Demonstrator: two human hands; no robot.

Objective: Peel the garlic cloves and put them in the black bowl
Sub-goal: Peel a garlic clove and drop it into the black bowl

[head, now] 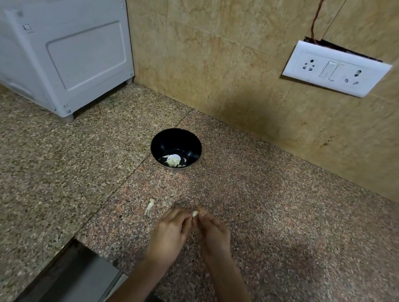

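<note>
Black bowl [167, 140], upright toward the back of the speckled granite bench [284, 221], close to the tiled wall [228, 55]. In its bottom I see a small heap of pale peeled cloves [171, 163] beside a round white spot that I cannot identify. Near the front edge of the bench the left hand [170, 231] and right hand [214, 236] are brought together, fingertips meeting. Between them they pinch one garlic clove [194, 213], with the fingers of both hands curled in on it. The clove is over the bench, well apart from the bowl. A strip of garlic skin [149, 206] lies on the bench just left of the hands. A white appliance [57, 45] stands on short feet at the back left corner. A white socket plate [335, 69] hangs tilted on the wall to the right, with a wire [316, 15] rising from behind it.
</note>
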